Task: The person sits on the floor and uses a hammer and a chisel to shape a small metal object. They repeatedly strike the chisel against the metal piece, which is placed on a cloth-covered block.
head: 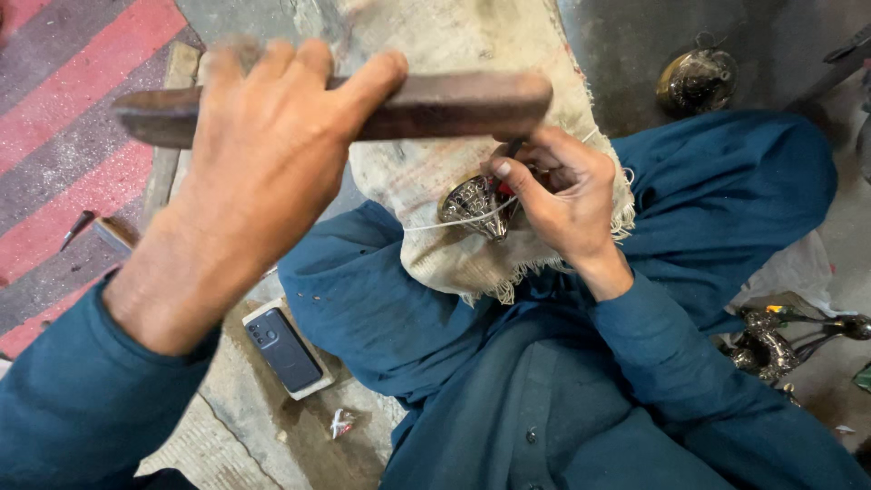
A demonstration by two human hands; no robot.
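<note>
While left hand [272, 145] grips wooden bar [435, 104], right hand [558, 195] fingers pinch metal cup [476, 204].

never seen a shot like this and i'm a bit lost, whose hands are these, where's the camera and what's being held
There is one picture, taken by a camera worn on the person's head, looking down at their own lap and hands. No machine is involved, only two bare hands in blue sleeves.

The left hand is raised close to the camera and grips a dark wooden bar. The right hand holds a thin tool against a small patterned metal piece, which rests on a frayed sackcloth laid over the person's knee.

On the floor beside them lie a phone, a round metal pot at the top, and more metal pieces at the right.
</note>
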